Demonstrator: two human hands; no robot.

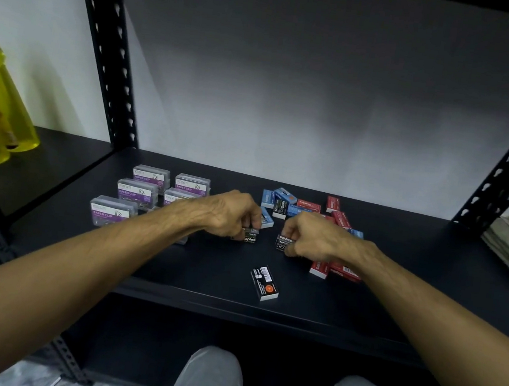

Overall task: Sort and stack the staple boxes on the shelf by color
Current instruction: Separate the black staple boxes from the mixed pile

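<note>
Sorting looked barely begun: the left hand (234,214) and right hand (312,235) each pinched a black staple box, while red and blue boxes (306,205) lay mixed, unstacked.

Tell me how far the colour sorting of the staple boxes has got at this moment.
Early stage. Done: no finished colour stack shows. In hand: the left hand grips one black box, and the right hand grips another black box. Left: a black box near the shelf edge, plus blue boxes and red boxes lying mixed.
</note>
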